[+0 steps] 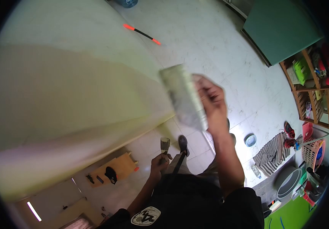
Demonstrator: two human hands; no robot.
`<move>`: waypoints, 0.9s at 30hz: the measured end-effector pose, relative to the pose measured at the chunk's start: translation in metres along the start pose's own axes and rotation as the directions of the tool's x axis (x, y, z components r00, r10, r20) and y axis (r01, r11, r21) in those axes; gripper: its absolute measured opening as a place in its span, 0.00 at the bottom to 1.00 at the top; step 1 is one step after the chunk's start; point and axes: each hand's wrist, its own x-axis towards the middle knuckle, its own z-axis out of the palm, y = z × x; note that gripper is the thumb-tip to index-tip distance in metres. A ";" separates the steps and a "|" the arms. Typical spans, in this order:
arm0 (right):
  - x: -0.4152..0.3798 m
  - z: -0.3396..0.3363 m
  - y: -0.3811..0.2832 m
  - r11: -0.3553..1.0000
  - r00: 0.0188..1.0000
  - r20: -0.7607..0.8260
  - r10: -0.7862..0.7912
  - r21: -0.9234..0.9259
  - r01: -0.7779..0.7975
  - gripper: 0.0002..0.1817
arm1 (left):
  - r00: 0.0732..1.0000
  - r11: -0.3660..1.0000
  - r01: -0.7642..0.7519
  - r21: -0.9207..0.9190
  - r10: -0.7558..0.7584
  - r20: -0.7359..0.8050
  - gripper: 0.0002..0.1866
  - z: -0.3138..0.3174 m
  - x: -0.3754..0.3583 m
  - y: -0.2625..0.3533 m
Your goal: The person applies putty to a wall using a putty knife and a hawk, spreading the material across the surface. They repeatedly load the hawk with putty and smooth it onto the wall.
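A pale, flat rectangular object [185, 97], blurred by motion, is gripped at its right edge by my right hand [212, 97], raised in the middle of the view. What exactly the object is cannot be made out. Lower down, near my body, my left hand [160, 164] is closed around the handle of a small tool with a wide, flat, translucent-looking end [165, 144], which points up. The two hands are apart. To the left stands a large pale wall [72, 84] with a darker patch across it.
An orange and black stick [141, 34] lies on the tiled floor [195, 34]. A wooden bench [120, 168] holds a dark cap. On the right are a green panel [281, 30], wooden shelves [305, 89], a striped cloth [273, 154], a grey basin [289, 183] and a pink basket [311, 152].
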 end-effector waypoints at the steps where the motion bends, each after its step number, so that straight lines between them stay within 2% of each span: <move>1: 0.003 -0.014 0.002 0.992 0.999 -0.026 -0.018 0.127 0.021 0.15 | 1.000 1.000 0.011 -0.009 -0.011 -0.002 0.10 -0.002 -0.001 -0.003; 3: 0.007 -0.057 0.040 0.986 0.994 -0.068 0.082 0.148 -0.071 0.15 | 0.999 0.999 0.033 -0.033 -0.033 -0.003 0.09 -0.006 0.001 -0.009; 5: 0.003 -0.086 0.101 0.994 0.977 -0.185 0.107 0.052 -0.099 0.14 | 0.996 0.994 0.093 -0.058 -0.094 -0.004 0.09 -0.008 0.000 -0.012; 6: -0.005 -0.108 0.145 0.985 0.969 -0.183 0.169 0.000 -0.171 0.14 | 0.992 0.990 0.122 -0.071 -0.123 -0.005 0.09 -0.010 -0.001 -0.013; 8: -0.019 -0.113 0.205 0.954 0.926 -0.229 0.301 0.068 -0.293 0.13 | 0.990 0.989 0.139 -0.048 -0.140 -0.009 0.09 -0.013 -0.002 -0.020; 9: -0.022 -0.117 0.244 0.943 0.905 -0.272 0.328 0.039 -0.330 0.14 | 0.989 0.989 0.146 -0.036 -0.147 -0.010 0.08 -0.014 -0.003 -0.023; 11: -0.021 -0.124 0.289 0.917 0.905 -0.254 0.340 -0.123 -0.379 0.15 | 0.986 0.986 0.160 -0.044 -0.162 -0.042 0.08 -0.013 -0.006 -0.026; 13: -0.009 -0.128 0.303 0.917 0.908 -0.211 0.361 -0.099 -0.387 0.15 | 0.984 0.985 0.169 -0.030 -0.171 -0.057 0.08 -0.013 -0.008 -0.030; 15: 0.003 -0.127 0.307 0.917 0.912 -0.175 0.370 -0.088 -0.389 0.16 | 0.982 0.983 0.181 0.007 -0.180 -0.059 0.08 -0.019 -0.010 -0.032; 22: 0.007 -0.095 0.273 0.938 0.944 -0.124 0.306 -0.131 -0.321 0.15 | 0.981 0.984 0.162 -0.074 -0.169 -0.098 0.09 -0.017 -0.016 -0.030; 27: 0.000 -0.037 0.178 0.970 0.981 -0.082 0.177 -0.151 -0.188 0.13 | 0.994 0.993 0.095 -0.066 -0.099 -0.054 0.08 -0.017 -0.015 -0.031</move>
